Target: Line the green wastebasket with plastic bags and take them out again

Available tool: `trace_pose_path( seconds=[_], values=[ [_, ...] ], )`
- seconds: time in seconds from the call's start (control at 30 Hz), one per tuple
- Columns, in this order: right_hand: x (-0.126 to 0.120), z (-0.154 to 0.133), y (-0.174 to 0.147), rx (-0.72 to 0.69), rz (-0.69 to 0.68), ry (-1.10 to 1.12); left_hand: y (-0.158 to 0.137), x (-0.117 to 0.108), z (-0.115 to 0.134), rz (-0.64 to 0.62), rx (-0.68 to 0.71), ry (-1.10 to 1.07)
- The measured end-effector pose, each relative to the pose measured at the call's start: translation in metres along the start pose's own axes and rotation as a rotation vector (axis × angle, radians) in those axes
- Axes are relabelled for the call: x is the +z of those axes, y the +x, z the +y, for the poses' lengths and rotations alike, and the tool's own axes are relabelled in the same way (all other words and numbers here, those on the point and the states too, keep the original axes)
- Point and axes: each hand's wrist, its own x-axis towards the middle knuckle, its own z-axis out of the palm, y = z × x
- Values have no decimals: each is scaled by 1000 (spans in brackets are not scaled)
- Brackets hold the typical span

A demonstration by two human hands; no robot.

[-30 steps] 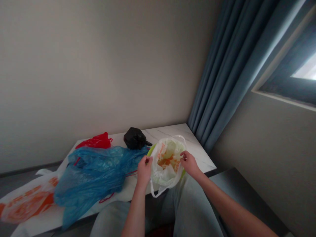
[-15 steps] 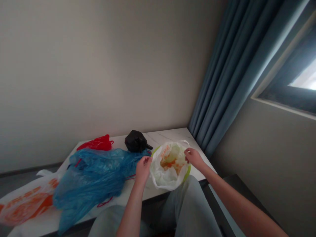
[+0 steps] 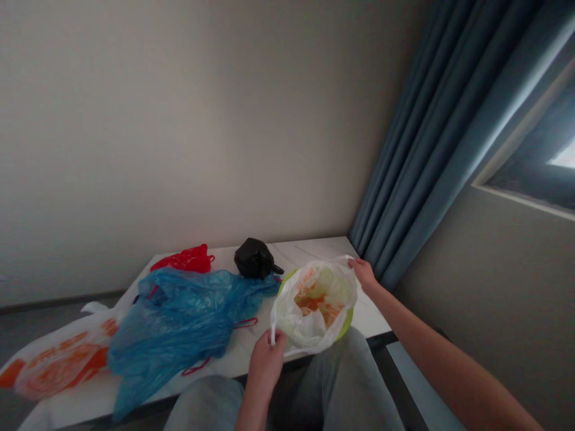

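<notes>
A white plastic bag with orange print (image 3: 291, 314) lines a round yellow-green bin (image 3: 347, 324), whose rim shows at the sides. The bag's mouth gapes upward, and its orange-printed inside is visible. My left hand (image 3: 268, 358) is closed on one bag handle at the near left. At the far right, my right hand (image 3: 362, 272) pinches the other handle and draws it outward. The lower part of the bin is hidden by the bag and my knee.
On the white marbled table (image 3: 309, 248) lie a crumpled blue plastic bag (image 3: 193, 317) with red drawstrings, a red bag (image 3: 188, 259), a knotted black bag (image 3: 254, 257) and a white-and-orange bag (image 3: 63, 359). A wall stands behind; a blue curtain (image 3: 417, 143) hangs right.
My left hand has moved from the bag's left rim down to the near handle. My right hand has shifted outward to the far handle. Both handles are now pulled apart.
</notes>
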Motion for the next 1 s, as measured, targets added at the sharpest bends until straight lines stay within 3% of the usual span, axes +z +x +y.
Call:
trace_pose_path(
  seconds=[0.1, 0.23, 0.4, 0.5, 0.6, 0.67, 0.8, 0.9, 1.0],
  values=[
    [-2, -17, -10, -49, 78, 201, 3, -3, 7, 152, 67, -135],
    [-6, -39, -29, -77, -6, 479, -1, -1, 15, 279, 171, -323],
    [-16, -57, -46, -54, -188, 728, -11, 5, 21, 406, 496, -113],
    [-23, -65, -52, -48, -243, 845, -13, 10, 21, 393, 615, -32],
    [-27, -67, -56, 51, -214, 918, -12, 18, 15, 340, 646, -61],
    [-26, -63, -57, 126, -169, 889, -11, 23, 12, 327, 594, -162],
    [-22, -41, -54, 159, -113, 661, -12, 29, 9, 290, 351, -367],
    [-21, -21, -51, 76, -50, 392, -13, 29, 11, 272, 242, -398],
    [-25, -8, -52, -124, 55, 75, -12, 27, 11, 287, 194, -396]
  ],
)
